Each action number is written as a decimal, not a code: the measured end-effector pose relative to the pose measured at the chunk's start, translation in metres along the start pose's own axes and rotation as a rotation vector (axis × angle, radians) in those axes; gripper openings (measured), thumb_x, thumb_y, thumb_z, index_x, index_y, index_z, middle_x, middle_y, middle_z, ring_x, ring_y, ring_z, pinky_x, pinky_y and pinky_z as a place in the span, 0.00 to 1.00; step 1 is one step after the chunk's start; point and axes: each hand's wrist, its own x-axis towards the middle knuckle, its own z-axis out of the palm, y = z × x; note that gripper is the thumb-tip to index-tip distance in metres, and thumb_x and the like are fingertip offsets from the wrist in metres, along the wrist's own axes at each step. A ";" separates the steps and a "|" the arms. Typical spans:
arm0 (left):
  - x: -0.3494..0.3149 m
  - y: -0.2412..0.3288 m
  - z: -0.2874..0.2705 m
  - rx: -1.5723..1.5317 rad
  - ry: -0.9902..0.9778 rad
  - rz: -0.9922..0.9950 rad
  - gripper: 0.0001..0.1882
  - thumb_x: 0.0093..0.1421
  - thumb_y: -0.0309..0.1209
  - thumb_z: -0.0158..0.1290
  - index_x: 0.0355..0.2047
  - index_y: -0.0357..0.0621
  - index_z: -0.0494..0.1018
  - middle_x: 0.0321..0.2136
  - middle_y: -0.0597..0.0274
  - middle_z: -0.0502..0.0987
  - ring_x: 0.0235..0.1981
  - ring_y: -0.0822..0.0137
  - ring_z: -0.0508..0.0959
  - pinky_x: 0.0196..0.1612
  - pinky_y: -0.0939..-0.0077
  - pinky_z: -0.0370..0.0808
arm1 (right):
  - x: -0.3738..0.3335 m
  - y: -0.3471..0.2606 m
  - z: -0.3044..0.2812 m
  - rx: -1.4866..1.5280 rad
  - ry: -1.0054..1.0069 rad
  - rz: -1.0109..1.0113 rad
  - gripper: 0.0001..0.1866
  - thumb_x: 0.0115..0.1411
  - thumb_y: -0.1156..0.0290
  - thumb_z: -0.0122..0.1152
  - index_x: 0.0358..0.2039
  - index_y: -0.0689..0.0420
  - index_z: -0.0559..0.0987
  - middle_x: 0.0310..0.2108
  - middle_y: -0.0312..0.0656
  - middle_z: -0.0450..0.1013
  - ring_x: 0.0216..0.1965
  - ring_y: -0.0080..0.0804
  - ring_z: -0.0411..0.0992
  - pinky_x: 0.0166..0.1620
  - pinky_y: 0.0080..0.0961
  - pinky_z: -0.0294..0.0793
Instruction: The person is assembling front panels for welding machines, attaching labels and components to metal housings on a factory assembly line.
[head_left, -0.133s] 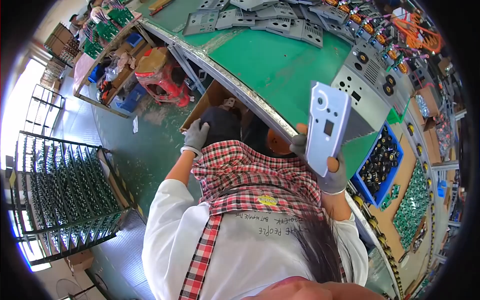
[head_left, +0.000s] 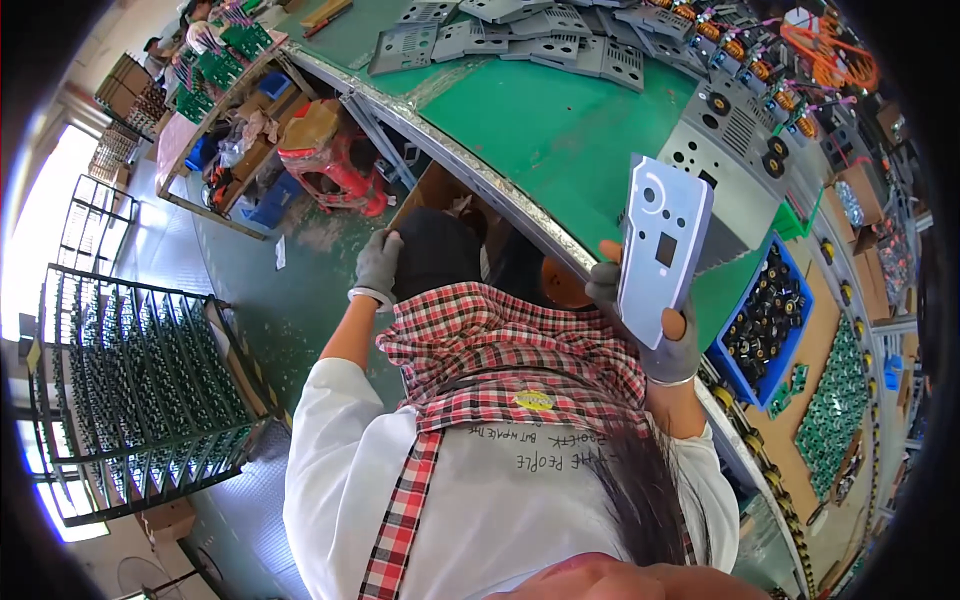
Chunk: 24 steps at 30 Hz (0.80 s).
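While held upright, panel in R hand.

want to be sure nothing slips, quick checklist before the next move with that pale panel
1. Right hand grips the pale panel at its lower end: ok.
2. Panel lifted off the green bench: ok.
3. Left hand rests on a dark object under the bench; grip on it: cannot tell.
4. Bare bench area beside the panel: ok.
5. Blue bin of black parts close to the right hand: not ok.

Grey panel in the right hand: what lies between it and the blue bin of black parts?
In the head view, only bare green bench top separates the grey panel, gripped by the right hand, from the blue bin.
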 end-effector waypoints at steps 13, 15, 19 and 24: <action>0.047 -0.050 -0.080 -0.065 0.022 0.613 0.16 0.59 0.39 0.43 0.38 0.42 0.73 0.34 0.60 0.76 0.37 0.67 0.74 0.42 0.77 0.68 | -0.016 -0.007 -0.009 0.016 -0.008 -0.045 0.51 0.39 0.45 0.65 0.55 0.69 0.58 0.46 0.56 0.67 0.42 0.43 0.72 0.47 0.38 0.71; 0.021 0.000 -0.102 -0.976 -0.638 0.110 0.17 0.60 0.36 0.45 0.44 0.39 0.70 0.41 0.61 0.73 0.44 0.70 0.71 0.50 0.78 0.64 | -0.015 -0.005 -0.016 0.002 -0.033 -0.040 0.51 0.40 0.43 0.64 0.55 0.70 0.58 0.48 0.57 0.65 0.43 0.43 0.71 0.48 0.37 0.70; 0.008 -0.011 -0.119 -0.908 -0.592 -0.069 0.17 0.57 0.34 0.49 0.43 0.36 0.70 0.39 0.60 0.75 0.40 0.70 0.73 0.47 0.76 0.68 | -0.008 0.000 -0.006 0.003 -0.029 -0.025 0.52 0.39 0.44 0.64 0.55 0.70 0.57 0.48 0.58 0.66 0.43 0.43 0.72 0.46 0.38 0.72; -0.009 0.017 -0.109 -1.112 -0.702 -0.254 0.13 0.56 0.34 0.49 0.38 0.39 0.72 0.35 0.62 0.75 0.37 0.71 0.73 0.45 0.78 0.67 | 0.000 0.002 0.006 -0.026 -0.025 -0.030 0.50 0.39 0.45 0.64 0.54 0.70 0.59 0.48 0.58 0.65 0.44 0.43 0.71 0.47 0.38 0.71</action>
